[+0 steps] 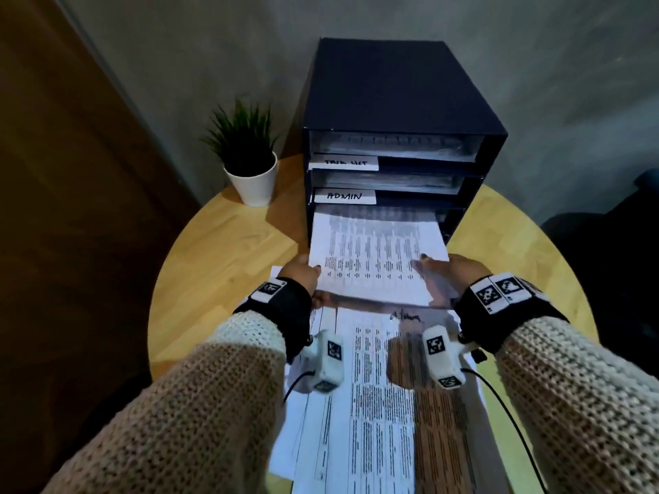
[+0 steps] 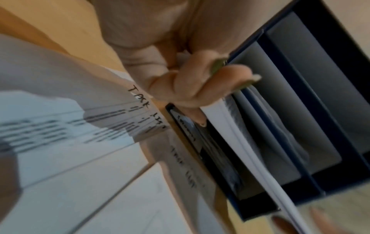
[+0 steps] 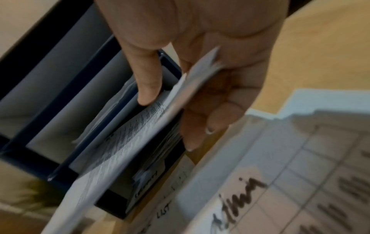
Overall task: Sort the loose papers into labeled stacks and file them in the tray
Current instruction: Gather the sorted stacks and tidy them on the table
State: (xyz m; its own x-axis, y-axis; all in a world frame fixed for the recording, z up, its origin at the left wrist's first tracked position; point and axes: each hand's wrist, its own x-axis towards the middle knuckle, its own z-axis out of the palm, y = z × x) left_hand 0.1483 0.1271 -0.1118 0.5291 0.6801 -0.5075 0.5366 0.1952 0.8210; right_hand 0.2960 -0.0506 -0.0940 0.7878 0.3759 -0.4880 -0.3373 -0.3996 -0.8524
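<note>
Entering the lowest slot of a dark blue three-tier filing tray (image 1: pixel 399 87), a thin stack of white printed sheets (image 1: pixel 374 254) lies almost level, its far edge inside the opening and its near part projecting over the round light-wood table (image 1: pixel 221 237). The left hand (image 1: pixel 301 270) pinches the stack's near left corner: in the left wrist view the thumb lies on top and the curled fingers (image 2: pixel 200 88) close beneath the paper edge. The right hand (image 1: pixel 453 269) holds the near right corner, with one finger (image 3: pixel 148 82) pressed on the top sheet and the remaining fingers curved under the stack, so that both hands are clamped on the same bundle.

Above the occupied slot, white strip labels read "ADMIN" (image 1: pixel 344 196) and, on the tier above, a blurred text that appears to be "TASK LIST" (image 1: pixel 344 162); both upper tiers already contain paper. Nearer the person, further printed sheets (image 1: pixel 374 404) lie flat on the table, one bearing a handwritten heading that is too blurred to read with certainty. Left of the tray stands a small green plant in a white pot (image 1: pixel 249 162). Both forearms wear beige knitted sleeves (image 1: pixel 199 404) and black wrist straps carrying white marker blocks.
</note>
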